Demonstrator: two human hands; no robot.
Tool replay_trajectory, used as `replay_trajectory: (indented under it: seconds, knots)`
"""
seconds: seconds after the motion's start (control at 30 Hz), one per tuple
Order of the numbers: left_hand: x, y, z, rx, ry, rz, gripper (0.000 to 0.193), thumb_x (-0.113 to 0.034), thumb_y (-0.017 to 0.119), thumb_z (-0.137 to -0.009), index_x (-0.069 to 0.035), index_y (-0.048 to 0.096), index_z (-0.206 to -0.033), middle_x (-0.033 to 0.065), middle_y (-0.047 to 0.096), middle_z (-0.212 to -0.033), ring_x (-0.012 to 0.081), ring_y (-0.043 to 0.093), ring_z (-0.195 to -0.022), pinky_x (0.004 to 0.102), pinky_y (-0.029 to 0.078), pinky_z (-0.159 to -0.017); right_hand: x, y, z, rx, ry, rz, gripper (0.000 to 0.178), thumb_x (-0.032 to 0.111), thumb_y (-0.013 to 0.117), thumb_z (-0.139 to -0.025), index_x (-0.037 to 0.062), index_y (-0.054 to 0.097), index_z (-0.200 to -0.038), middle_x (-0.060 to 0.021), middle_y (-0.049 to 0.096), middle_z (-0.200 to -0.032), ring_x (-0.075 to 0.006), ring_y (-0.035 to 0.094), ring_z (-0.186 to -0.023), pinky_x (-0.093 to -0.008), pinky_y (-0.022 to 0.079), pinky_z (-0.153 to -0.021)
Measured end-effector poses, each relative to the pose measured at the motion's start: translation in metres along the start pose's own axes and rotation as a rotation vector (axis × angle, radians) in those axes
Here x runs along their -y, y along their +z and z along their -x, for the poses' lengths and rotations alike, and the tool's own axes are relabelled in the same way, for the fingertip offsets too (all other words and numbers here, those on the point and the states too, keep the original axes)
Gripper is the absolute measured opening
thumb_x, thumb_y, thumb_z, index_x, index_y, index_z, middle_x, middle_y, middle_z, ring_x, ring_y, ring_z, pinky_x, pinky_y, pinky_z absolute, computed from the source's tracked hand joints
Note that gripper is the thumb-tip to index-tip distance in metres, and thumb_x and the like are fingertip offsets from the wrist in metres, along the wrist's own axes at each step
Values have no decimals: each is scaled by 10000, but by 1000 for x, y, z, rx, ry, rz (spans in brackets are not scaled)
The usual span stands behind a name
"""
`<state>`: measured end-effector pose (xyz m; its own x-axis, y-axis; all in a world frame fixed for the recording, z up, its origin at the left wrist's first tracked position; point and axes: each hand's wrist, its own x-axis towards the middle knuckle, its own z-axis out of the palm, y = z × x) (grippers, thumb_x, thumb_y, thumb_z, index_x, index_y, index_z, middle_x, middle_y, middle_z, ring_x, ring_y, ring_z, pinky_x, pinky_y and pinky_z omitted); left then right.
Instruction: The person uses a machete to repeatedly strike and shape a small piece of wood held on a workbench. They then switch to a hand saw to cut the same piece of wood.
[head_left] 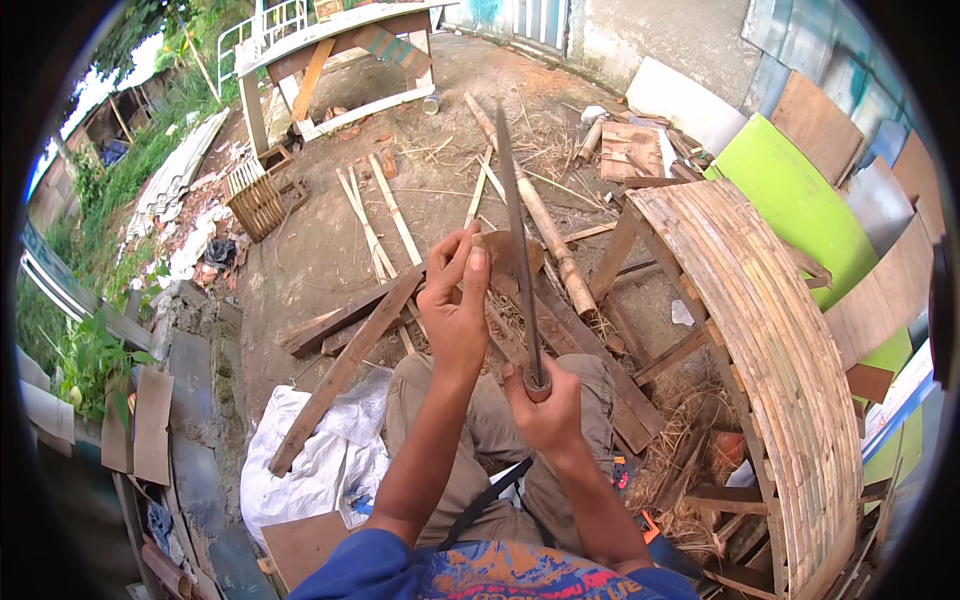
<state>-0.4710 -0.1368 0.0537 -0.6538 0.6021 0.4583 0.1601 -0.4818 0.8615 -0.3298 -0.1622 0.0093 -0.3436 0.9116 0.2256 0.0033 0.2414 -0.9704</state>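
In front of my lap, my right hand (545, 405) is wrapped round the handle of a long, dark-bladed machete (520, 235). Its blade stands nearly upright, pointing away from me. Just left of the blade, my left hand (455, 310) is raised with its fingers curled and the thumb against them. Whatever it may pinch is too small to make out. Behind the hands, a round piece of wood (500, 250) is partly covered by the blade and fingers. Dark wooden boards (590, 350) lie beneath and beyond my hands, near my knees.
A curved bamboo-slat bench (760, 350) stands close on my right. Bamboo poles (540, 220) and split strips (395, 205) lie ahead on the ground. A white sack (320, 430) is at my left knee. Farther off are a wooden table (340, 40) and a slatted crate (255, 200). Green panel (795, 200) leans at right.
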Motion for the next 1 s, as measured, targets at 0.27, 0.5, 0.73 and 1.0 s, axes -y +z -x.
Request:
replay_trajectory:
  seconds: [0.27, 0.5, 0.73, 1.0]
  knots:
    - [0, -7, -3, -44, -70, 27, 399, -228, 618, -1030, 24, 631, -1338, 81, 596, -1244, 122, 548, -1080, 256, 439, -918, 40, -8, 3, -105, -210, -156, 186, 106, 706, -928, 10, 606, -804, 17, 510, -515, -32, 489, -488, -240, 355, -451]
    - [10, -6, 2, -59, 9, 17, 399, -235, 609, -1036, 35, 633, -1330, 104, 593, -1273, 142, 556, -1107, 275, 443, -940, 22, 2, -6, 24, 14, 49, 227, 170, 708, -927, -34, 631, -867, -20, 567, -556, -67, 545, -531, -275, 426, -495]
    - [10, -1, -1, -68, 5, -10, 396, -241, 597, -1042, 33, 636, -1326, 110, 595, -1266, 141, 553, -1123, 281, 443, -937, 32, -7, -3, -162, -388, -111, 157, 73, 703, -903, 9, 608, -796, 8, 489, -504, -25, 459, -471, -263, 342, -435]
    - [15, -5, 4, -83, -18, 39, 361, -228, 570, -1052, 41, 669, -1271, 121, 602, -1278, 134, 549, -1104, 270, 444, -890, 43, -10, -2, -1, -62, -44, 181, 107, 705, -923, 16, 614, -795, 24, 514, -529, -26, 481, -507, -254, 361, -454]
